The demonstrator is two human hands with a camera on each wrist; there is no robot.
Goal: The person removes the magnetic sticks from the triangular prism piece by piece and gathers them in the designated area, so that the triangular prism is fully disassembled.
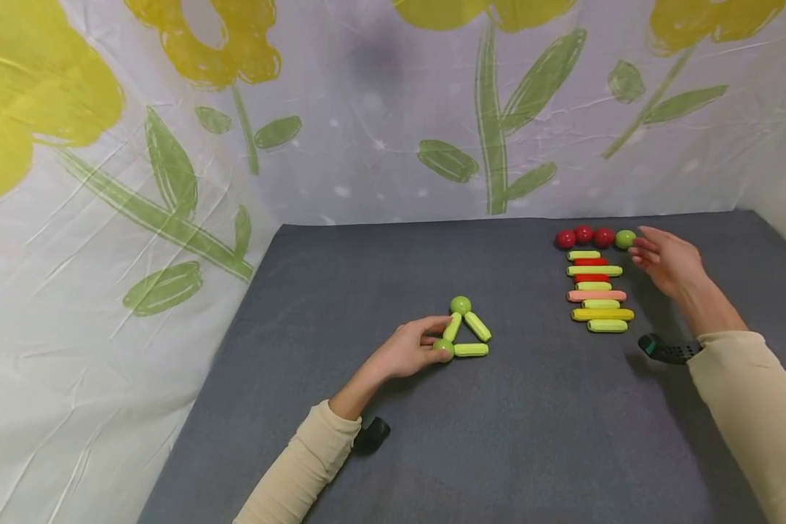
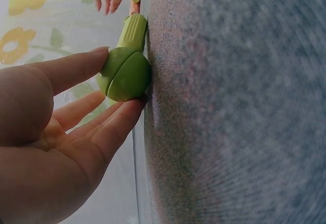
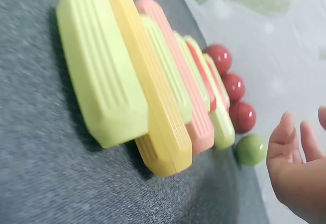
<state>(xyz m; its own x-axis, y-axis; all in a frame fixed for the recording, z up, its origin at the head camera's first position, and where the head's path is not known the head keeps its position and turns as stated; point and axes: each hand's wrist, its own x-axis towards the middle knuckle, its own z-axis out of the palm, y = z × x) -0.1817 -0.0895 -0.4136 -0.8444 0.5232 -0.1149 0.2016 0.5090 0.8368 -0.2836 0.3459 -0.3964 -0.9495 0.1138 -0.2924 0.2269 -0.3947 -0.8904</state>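
Observation:
My left hand holds a green ball between thumb and fingers at the near left corner of a triangle of rods. One light green rod runs right from that ball. A second light green rod joins it toward another green ball at the top. The third light green rod slants down from that top ball. Over at the right, my right hand hovers with loosely bent fingers, just right of a loose green ball, nothing in its grip.
Three red balls line up with the loose green ball near the table's back edge. In front of them lies a column of rods in green, red, pink and yellow. A flowered cloth hangs behind the dark table.

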